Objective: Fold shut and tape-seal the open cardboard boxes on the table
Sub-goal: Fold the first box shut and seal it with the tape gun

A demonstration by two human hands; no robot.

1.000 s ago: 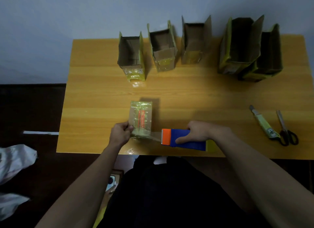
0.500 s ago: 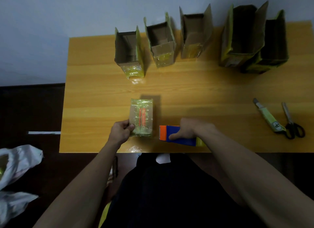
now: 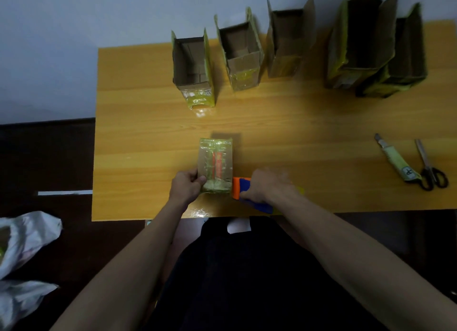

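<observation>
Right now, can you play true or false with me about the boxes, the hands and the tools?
1. The left hand holds the taped box. True.
2. The right hand holds scissors. False: it grips the tape dispenser; the scissors lie on the table.
3. Five open boxes stand along the far edge. True.
4. The utility knife lies inside a box. False: it lies beside the scissors.

Table [image 3: 148, 133]: glossy wood-grain top. Open boxes [image 3: 193, 66]: matt cardboard. Closed box [image 3: 215, 165]: wrapped in shiny tape.
</observation>
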